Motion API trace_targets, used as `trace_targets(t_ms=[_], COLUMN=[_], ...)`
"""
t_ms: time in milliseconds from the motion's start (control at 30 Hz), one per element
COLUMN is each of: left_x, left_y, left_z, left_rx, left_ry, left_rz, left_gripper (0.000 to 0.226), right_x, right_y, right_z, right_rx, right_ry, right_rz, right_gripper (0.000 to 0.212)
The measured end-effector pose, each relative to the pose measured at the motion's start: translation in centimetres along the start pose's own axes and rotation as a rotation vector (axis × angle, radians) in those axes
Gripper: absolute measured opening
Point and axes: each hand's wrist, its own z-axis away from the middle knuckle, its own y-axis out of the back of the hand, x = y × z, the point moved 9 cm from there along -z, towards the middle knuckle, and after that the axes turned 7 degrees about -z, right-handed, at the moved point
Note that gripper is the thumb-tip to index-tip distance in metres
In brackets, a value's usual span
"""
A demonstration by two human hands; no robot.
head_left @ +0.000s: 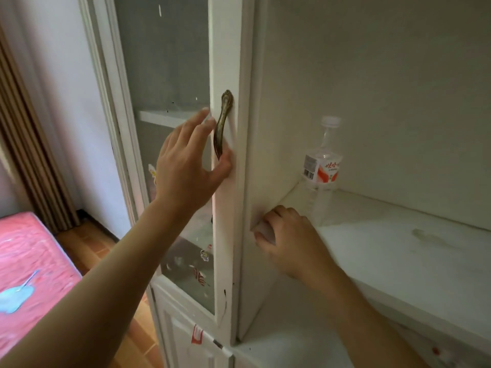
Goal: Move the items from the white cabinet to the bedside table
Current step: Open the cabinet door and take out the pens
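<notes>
So your left hand (191, 160) was up at the white cabinet (228, 235) door, fingers spread out pretty relaxed, with the thumb resting on the door frame right under the brass handle (222, 123) and the fingertips just beside it. It wasn't actually wrapped around the handle, just sitting open next to it.

Your right hand (289, 237) was down at the front left corner of the shelf (398, 251), fingers curled around a small white object (265, 231). Couldn't tell what that thing was, it was mostly hidden under your fingers.

The water bottle (322, 168) stood upright further back on that same shelf, near the left inner wall, white cap on, red and white label facing out. It was a little way behind your right hand, not touching it.

Off to the left there was a bed (29, 261) with a pink cover, and a curtain (32, 166) hung behind it.
</notes>
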Motion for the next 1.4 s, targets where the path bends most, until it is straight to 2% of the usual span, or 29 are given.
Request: trace_targets(t_ms=[233, 400, 500, 733, 900, 1000, 1100, 1267, 1400], left_x=[-1.2, -3.6, -5.4, -8.9, -11.9, -13.7, -14.9, -17.2, -19.1], left_y=[3.7, 7.4, 9.2, 14.2, 16.9, 18.4, 19.2, 19.8, 20.6], left_z=[0.3, 1.1, 2.0, 3.0, 4.0, 5.1, 7.8, 14.2, 17.4], left_rx=[0.019, 0.038, 0.021, 0.076, 0.069, 0.024, -0.094, -0.285, -0.336], left_ry=[-0.042, -0.090, -0.118, -0.206, -0.178, -0.163, -0.168, -0.078, 0.000], left_rz=[-0.043, -0.035, -0.057, -0.135, -0.170, -0.190, -0.188, -0.168, -0.206], left_gripper=[0.050, 0.049, 0.052, 0.054, 0.047, 0.042, 0.044, 0.048, 0.050], right_x=[-1.3, -4.9, -8.8, -19.5, -24.7, -27.3, -29.1, -31.7, -33.9], right_y=[0.9, 3.5, 4.1, 4.8, 4.8, 4.1, 2.8, 0.1, -2.7], right_z=[0.4, 1.6, 2.0, 0.8, 0.5, 0.4, -0.1, -1.5, -2.4], right_rx=[-0.016, 0.194, 0.258, 0.208, 0.219, 0.242, 0.252, 0.196, 0.143], right_ry=[0.024, 0.198, 0.313, 0.487, 0.601, 0.678, 0.702, 0.717, 0.748], right_rz=[0.001, -0.033, -0.035, -0.122, -0.150, -0.154, -0.182, -0.236, -0.241], right_gripper=[0.035, 0.027, 0.036, 0.073, 0.081, 0.084, 0.084, 0.071, 0.080])
